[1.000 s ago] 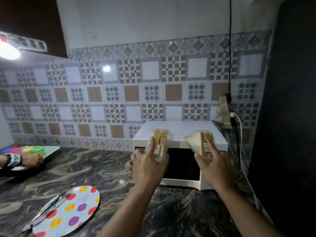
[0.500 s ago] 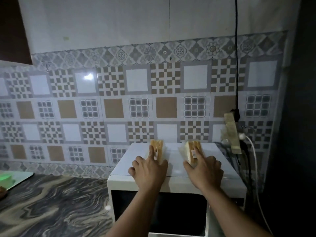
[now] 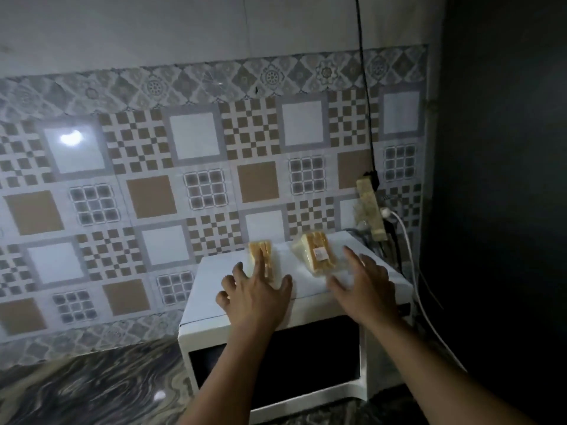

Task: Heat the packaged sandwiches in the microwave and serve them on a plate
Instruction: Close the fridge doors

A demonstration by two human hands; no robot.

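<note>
Two packaged sandwiches in clear wrap lie on top of the white microwave [image 3: 208,291], whose dark door is closed. The left sandwich [image 3: 255,247] stands on edge, and one finger of my left hand [image 3: 254,299] still rests along it while the other fingers are spread flat. The right sandwich [image 3: 317,253], with a small label, lies free. My right hand [image 3: 365,286] hovers just in front of and to the right of it, fingers apart, holding nothing.
A power strip [image 3: 369,210] hangs on the tiled wall behind the microwave's right rear corner, with a white cable [image 3: 411,271] and a black cord [image 3: 366,102]. A dark panel [image 3: 497,210] closes off the right side. The marbled countertop [image 3: 92,391] stretches to the left.
Both hands carried the sandwiches up onto the microwave top and set them down. The right hand has let go and drawn back; the left hand has opened. The view moved closer.
</note>
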